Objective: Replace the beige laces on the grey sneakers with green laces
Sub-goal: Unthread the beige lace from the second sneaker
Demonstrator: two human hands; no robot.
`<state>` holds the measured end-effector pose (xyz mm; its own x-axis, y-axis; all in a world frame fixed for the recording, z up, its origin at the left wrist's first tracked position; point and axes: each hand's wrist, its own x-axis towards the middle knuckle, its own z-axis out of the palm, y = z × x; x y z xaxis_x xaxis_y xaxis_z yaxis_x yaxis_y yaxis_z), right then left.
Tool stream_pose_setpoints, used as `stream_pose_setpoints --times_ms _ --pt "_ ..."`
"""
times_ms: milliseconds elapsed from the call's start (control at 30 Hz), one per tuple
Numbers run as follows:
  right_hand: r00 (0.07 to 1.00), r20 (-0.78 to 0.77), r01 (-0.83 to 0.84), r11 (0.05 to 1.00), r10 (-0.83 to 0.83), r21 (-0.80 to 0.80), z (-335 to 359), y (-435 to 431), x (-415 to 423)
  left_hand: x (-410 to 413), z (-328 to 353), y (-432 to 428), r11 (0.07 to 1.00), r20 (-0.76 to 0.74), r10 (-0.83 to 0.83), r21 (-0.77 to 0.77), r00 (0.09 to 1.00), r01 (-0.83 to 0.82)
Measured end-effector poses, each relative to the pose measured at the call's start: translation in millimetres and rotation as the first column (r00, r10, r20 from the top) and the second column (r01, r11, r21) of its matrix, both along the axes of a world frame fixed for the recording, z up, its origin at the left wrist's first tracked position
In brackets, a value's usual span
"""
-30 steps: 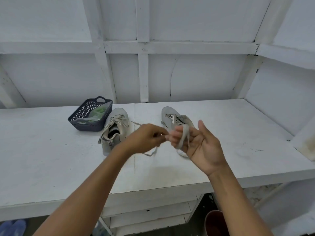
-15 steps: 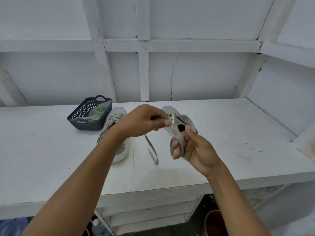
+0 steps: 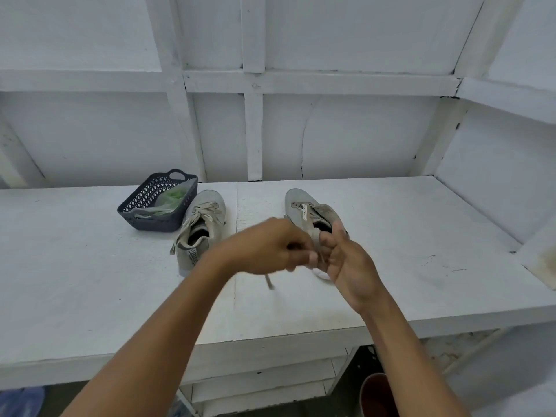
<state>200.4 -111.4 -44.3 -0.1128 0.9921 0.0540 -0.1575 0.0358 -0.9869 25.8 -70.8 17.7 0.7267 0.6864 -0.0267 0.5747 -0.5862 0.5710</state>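
Two grey sneakers stand on the white table. The left sneaker still carries its beige lace. The right sneaker has bare eyelets and is partly hidden behind my hands. In front of it my right hand holds a loose beige lace wound round its fingers. My left hand pinches the same lace right beside it, and a short tail hangs below. Green laces lie in a dark basket.
The basket sits at the back left, touching the left sneaker's toe. A white panelled wall closes the back and right side. Under the table edge stand a reddish bucket and something blue.
My left hand dropped from above the lace to meet my right hand. More lace is wound on the right fingers, and the hanging tail is much shorter.
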Motion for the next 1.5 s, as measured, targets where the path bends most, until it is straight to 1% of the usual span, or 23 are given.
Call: stream_pose_setpoints --times_ms 100,200,267,300,367,400,467,500,533,567,600,633,667,733,800,867,933,1000,1167,1300,1333,1433,1500 --pt "0.999 0.043 -0.004 1.0 0.003 0.017 3.2 -4.0 -2.1 -16.0 13.7 10.6 0.996 0.161 0.08 0.027 0.984 -0.085" --pt "0.997 0.043 -0.062 0.998 0.062 0.009 7.8 -5.1 -3.2 -28.8 7.9 23.6 0.985 0.317 0.165 -0.005 0.934 -0.172" --pt "0.991 -0.066 -0.119 0.993 0.119 -0.007 11.8 -6.3 -2.3 -30.1 -5.5 28.8 0.973 0.396 0.226 -0.043 0.89 -0.228" --pt "0.971 -0.19 -0.152 0.988 0.146 -0.018 13.6 -6.7 -1.9 -28.2 -13.7 28.8 0.965 0.407 0.256 -0.054 0.877 -0.257" --pt "0.881 -0.446 -0.185 0.983 0.159 -0.016 15.9 -5.9 -1.4 -22.2 -32.0 25.1 0.956 0.346 0.284 -0.034 0.894 -0.291" --pt "0.842 -0.521 -0.169 0.986 0.139 -0.009 16.8 -4.8 -0.9 -18.6 -40.7 21.3 0.962 0.284 0.266 -0.015 0.921 -0.273" --pt "0.817 -0.569 -0.121 0.993 0.098 -0.003 18.3 -1.3 -1.0 -11.6 -52.6 11.0 0.983 0.134 0.184 -0.02 0.974 -0.183" --pt "0.844 -0.53 -0.098 0.995 0.082 -0.002 18.5 0.8 -1.2 -8.5 -54.2 5.8 0.992 0.062 0.127 -0.032 0.99 -0.125" --pt "0.901 -0.43 -0.062 0.998 0.053 -0.007 17.3 2.6 -1.6 -6.5 -53.2 1.9 0.997 0.004 0.07 -0.043 0.998 -0.07" --pt "0.962 -0.274 -0.014 1.0 0.01 -0.012 14.1 3.8 -1.7 -5.2 -48.1 -0.9 0.998 -0.033 0.02 -0.056 0.999 -0.021" --pt "0.995 -0.087 0.046 0.999 -0.047 -0.013 11.5 3.4 -2.4 -5.3 -41.6 -1.2 0.998 -0.043 -0.015 -0.06 0.999 0.012" --pt "0.994 0.068 0.083 0.996 -0.082 -0.017 9.5 1.7 -3.9 -6.3 -33.0 -1.4 0.998 -0.033 -0.035 -0.052 0.999 0.033" --pt "0.982 0.168 0.095 0.995 -0.09 -0.022 9.0 -1.1 -6.6 -8.0 -24.0 0.4 0.999 -0.011 -0.039 -0.038 0.999 0.039" --pt "0.964 0.256 0.073 0.997 -0.068 -0.012 9.9 -9.0 -12.8 -14.4 -8.9 6.5 1.0 0.063 -0.012 -0.002 0.998 0.012" --pt "0.967 0.25 0.041 0.999 -0.041 0.004 10.7 -14.3 -16.3 -21.6 -1.2 14.0 0.998 0.165 0.054 0.019 0.985 -0.058" --pt "0.985 0.167 0.034 0.999 -0.036 0.02 11.3 -15.4 -16.4 -25.6 -2.7 20.7 0.992 0.273 0.122 0.001 0.954 -0.127" --pt "0.997 -0.066 0.03 1.0 -0.03 -0.007 12.4 -13.5 -14.0 -24.1 -11.7 23.3 0.983 0.339 0.181 -0.036 0.923 -0.18" --pt "0.952 -0.302 0.036 0.999 -0.045 -0.036 14.6 -10.1 -9.5 -16.8 -24.9 19.1 0.976 0.353 0.216 -0.057 0.91 -0.21" --pt "0.898 -0.427 0.107 0.994 -0.107 -0.024 13.3 -10.3 -1.3 10.1 -46.4 -2.1 0.981 0.357 0.193 -0.058 0.914 -0.184" --pt "0.791 -0.584 0.155 0.983 -0.181 -0.096 6.3 -14.3 7.2 27.9 -47.7 -13.9 0.972 0.37 0.152 0.111 0.917 -0.206" --pt "0.775 -0.603 0.16 0.982 -0.19 -0.103 5.6 -15.1 9.6 32.0 -47.6 -16.4 0.971 0.387 0.153 0.111 0.91 -0.21" --pt "0.758 -0.613 0.184 0.974 -0.224 -0.129 2.6 -21.7 18.5 45.6 -51.7 -25.3 0.974 0.515 0.225 -0.101 0.827 -0.202" --pt "0.744 -0.617 0.206 0.966 -0.257 -0.154 -2.0 -27.8 26.1 55.4 -56.6 -28.6 0.973 0.538 0.224 -0.169 0.812 -0.157"
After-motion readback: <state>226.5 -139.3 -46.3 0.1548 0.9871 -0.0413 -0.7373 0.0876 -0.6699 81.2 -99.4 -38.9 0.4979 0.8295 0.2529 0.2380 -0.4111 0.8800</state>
